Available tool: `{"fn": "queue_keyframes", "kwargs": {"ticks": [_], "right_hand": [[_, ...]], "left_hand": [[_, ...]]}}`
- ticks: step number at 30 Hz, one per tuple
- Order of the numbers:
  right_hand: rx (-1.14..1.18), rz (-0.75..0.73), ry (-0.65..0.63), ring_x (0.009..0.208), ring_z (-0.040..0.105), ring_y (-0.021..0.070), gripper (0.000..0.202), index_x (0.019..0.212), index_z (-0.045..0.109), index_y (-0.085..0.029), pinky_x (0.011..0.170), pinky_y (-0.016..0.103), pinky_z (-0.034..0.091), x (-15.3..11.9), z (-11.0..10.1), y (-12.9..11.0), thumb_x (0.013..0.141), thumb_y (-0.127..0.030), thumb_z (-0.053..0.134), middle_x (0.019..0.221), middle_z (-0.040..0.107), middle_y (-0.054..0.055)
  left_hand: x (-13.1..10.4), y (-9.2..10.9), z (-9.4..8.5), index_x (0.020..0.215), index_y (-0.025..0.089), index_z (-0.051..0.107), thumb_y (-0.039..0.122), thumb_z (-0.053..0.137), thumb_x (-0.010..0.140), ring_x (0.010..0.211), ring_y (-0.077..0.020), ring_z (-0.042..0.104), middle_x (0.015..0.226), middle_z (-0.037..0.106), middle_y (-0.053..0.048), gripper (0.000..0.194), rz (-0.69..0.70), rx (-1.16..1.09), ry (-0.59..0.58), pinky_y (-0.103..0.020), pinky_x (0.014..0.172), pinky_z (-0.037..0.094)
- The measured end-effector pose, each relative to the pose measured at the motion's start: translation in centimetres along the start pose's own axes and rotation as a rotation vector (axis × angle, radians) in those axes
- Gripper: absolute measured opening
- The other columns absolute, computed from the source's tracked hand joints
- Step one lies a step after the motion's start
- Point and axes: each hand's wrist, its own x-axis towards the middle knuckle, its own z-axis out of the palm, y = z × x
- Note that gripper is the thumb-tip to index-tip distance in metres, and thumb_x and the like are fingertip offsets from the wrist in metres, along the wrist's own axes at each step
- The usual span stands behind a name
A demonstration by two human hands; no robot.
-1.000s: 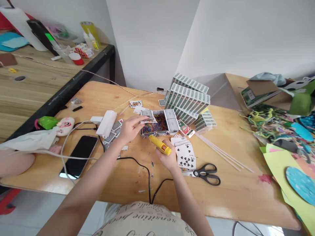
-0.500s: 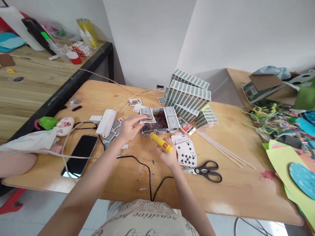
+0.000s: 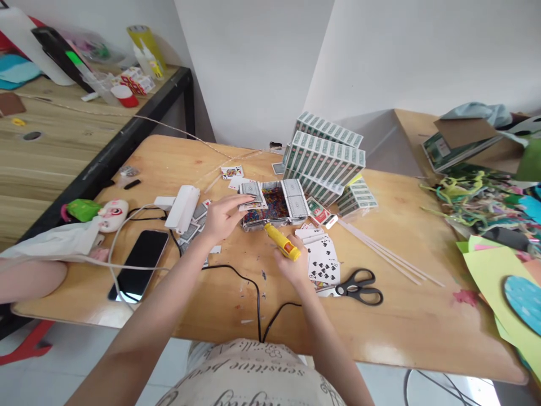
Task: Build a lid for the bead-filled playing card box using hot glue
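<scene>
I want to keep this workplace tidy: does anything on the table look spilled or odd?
Yes: a pink patch lies on the table near its right end; its colour breaks the plain surface, perhaps spilled paint. Dark flecks mark the table near the right hand.

A yellow plastic glue gun (image 3: 279, 239) is held by the right hand (image 3: 293, 264); grey-backed paper cards (image 3: 251, 189), by the left hand (image 3: 224, 217).
</scene>
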Motion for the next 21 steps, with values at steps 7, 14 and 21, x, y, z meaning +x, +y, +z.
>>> {"fn": "queue_keyframes", "kwargs": {"ticks": [7,14,21], "right_hand": [[-0.047,-0.092,-0.074,0.06,0.041,0.017,0.025,0.06,0.025,-0.025,0.055,0.027,0.028,0.2,1.6,-1.1,0.062,-0.02,0.049,0.057,0.037,-0.003],[-0.069,0.019,-0.05,0.058,0.041,0.0164,0.023,0.06,0.027,-0.025,0.056,0.028,0.03,0.3,0.4,-0.2,0.065,-0.022,0.049,0.059,0.037,-0.003],[-0.127,0.024,0.052,0.057,0.039,0.0157,0.023,0.059,0.028,-0.025,0.054,0.027,0.029,-0.2,0.0,-0.2,0.065,-0.021,0.049,0.057,0.036,-0.004]], "left_hand": [[-0.2,-0.1,0.2,0.102,0.022,0.068,0.026,0.056,0.082,0.103,-0.0199,0.063,0.109,0.069,-0.005,0.024,-0.011,-0.008,0.01,-0.038,0.095,0.049],[-0.1,0.1,0.2,0.103,0.022,0.068,0.027,0.056,0.083,0.103,-0.0199,0.063,0.109,0.069,-0.004,0.024,-0.03,-0.015,0.006,-0.038,0.096,0.049],[-0.2,-0.3,0.2,0.104,0.023,0.068,0.025,0.059,0.081,0.102,-0.0205,0.063,0.109,0.069,-0.005,0.025,0.016,-0.018,0.001,-0.038,0.095,0.049]]}}
